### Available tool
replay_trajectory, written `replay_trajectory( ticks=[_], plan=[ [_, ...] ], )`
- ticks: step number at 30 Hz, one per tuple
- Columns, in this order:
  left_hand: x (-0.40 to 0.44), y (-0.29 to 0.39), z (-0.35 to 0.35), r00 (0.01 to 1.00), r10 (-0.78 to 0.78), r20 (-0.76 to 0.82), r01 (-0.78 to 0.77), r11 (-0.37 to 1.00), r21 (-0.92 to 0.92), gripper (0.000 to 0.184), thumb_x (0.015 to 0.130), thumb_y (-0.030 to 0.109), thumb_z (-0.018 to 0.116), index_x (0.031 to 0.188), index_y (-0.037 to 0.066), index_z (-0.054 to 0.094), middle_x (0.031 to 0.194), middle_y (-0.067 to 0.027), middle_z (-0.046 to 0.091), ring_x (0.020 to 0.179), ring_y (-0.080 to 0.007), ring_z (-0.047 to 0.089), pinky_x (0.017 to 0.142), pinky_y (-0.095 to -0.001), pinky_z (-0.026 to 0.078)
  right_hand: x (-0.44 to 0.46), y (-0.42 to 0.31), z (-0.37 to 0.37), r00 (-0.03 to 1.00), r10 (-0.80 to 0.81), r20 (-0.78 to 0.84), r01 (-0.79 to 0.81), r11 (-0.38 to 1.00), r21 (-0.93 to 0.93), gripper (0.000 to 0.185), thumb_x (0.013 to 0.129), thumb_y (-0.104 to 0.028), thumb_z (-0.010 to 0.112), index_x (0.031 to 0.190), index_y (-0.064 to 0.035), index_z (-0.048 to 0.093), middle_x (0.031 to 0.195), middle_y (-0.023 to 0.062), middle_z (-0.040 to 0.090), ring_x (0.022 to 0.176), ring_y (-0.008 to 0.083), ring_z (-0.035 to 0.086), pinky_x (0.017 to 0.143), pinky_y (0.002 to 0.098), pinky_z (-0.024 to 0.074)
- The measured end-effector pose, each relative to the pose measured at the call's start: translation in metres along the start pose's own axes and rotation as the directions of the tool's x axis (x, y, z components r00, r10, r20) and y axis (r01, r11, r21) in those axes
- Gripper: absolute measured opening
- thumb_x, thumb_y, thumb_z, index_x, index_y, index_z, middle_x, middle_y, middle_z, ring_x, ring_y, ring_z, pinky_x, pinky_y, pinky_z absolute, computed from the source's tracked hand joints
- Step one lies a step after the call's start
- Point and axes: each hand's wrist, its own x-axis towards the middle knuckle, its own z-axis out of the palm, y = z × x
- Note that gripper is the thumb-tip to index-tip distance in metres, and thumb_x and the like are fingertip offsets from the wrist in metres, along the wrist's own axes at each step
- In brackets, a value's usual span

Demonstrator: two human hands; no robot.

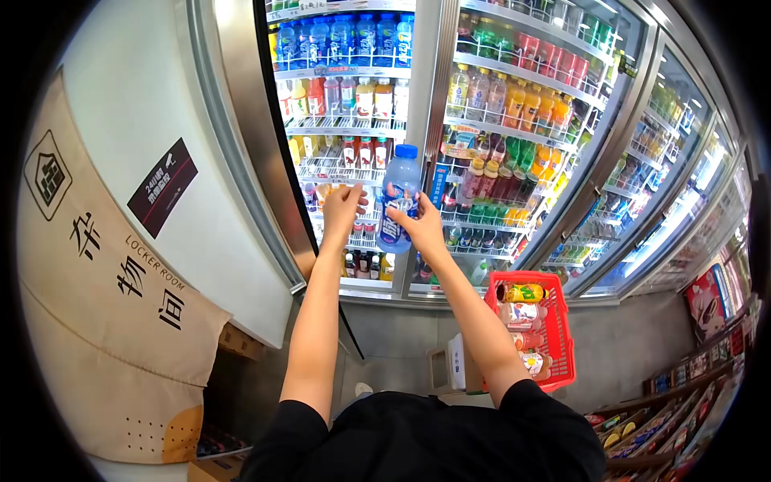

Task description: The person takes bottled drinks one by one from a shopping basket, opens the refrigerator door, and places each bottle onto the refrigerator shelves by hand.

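Note:
A blue-capped drink bottle (401, 173) with a blue and white label is upright in front of the cooler shelves. My right hand (421, 225) is wrapped round its right side, with the thumb across the label. My left hand (344, 210) is just left of the bottle, apart from it, its fingers loosely bent and holding nothing. Behind both hands are the wire shelves (341, 127) of the lit drinks cooler, with rows of bottles. A row of blue bottles (341, 40) stands on an upper shelf.
A red shopping basket (569, 345) with several drink bottles is at my lower right, beside a small box (456, 361). More glass-door coolers (634, 173) run off to the right. A beige cloth curtain (112, 321) hangs at left. Product racks (666, 418) stand at lower right.

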Motion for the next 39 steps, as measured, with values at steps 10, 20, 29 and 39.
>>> replay_trajectory(
  ticks=[10, 20, 29, 39],
  plan=[
    [-0.029, -0.006, -0.107, 0.996, -0.078, -0.032, 0.081, 0.993, 0.082, 0.039, 0.096, 0.042, 0.062, 0.103, 0.005, 0.070, 0.088, -0.0046, 0.070, 0.075, -0.0116, 0.065, 0.064, -0.0249, 0.045, 0.027, 0.013, 0.053, 0.994, -0.075, 0.080, 0.073, 0.997, 0.026, 0.058, 0.079, -0.021, 0.083, 0.125, 0.0021, 0.057, 0.106, 0.0115, 0.070, 0.092, 0.0152, 0.066, 0.080, 0.0309, 0.0543],
    [0.036, -0.009, -0.164, 0.998, -0.069, -0.007, 0.070, 0.995, 0.077, 0.045, 0.095, 0.045, 0.062, 0.112, 0.004, 0.069, 0.099, -0.0073, 0.071, 0.085, -0.0151, 0.066, 0.076, -0.0290, 0.049, 0.070, 0.020, 0.118, 0.980, -0.146, 0.135, 0.137, 0.988, 0.076, 0.057, 0.078, -0.023, 0.084, 0.122, 0.0017, 0.059, 0.102, 0.0105, 0.070, 0.087, 0.0144, 0.066, 0.077, 0.0293, 0.0536],
    [0.115, 0.012, -0.176, 0.932, 0.000, 0.362, 0.015, 0.999, -0.039, 0.047, 0.100, 0.042, 0.057, 0.128, 0.004, 0.062, 0.110, -0.0059, 0.067, 0.092, -0.0140, 0.065, 0.080, -0.0279, 0.051, 0.098, 0.013, 0.173, 0.982, -0.144, 0.123, 0.139, 0.989, 0.052, 0.066, 0.078, -0.021, 0.085, 0.131, 0.0019, 0.054, 0.117, 0.0122, 0.066, 0.102, 0.0168, 0.064, 0.086, 0.0318, 0.0535],
    [0.131, -0.008, -0.225, 0.947, 0.024, 0.319, -0.008, 0.999, -0.053, 0.046, 0.102, 0.036, 0.055, 0.139, 0.009, 0.054, 0.118, -0.0076, 0.066, 0.102, -0.0167, 0.064, 0.089, -0.0314, 0.049, 0.160, 0.018, 0.209, 0.982, -0.142, 0.127, 0.118, 0.976, 0.183, 0.076, 0.081, -0.014, 0.082, 0.142, 0.0046, 0.041, 0.124, 0.0139, 0.063, 0.109, 0.0171, 0.062, 0.092, 0.0298, 0.0511]
  ],
)
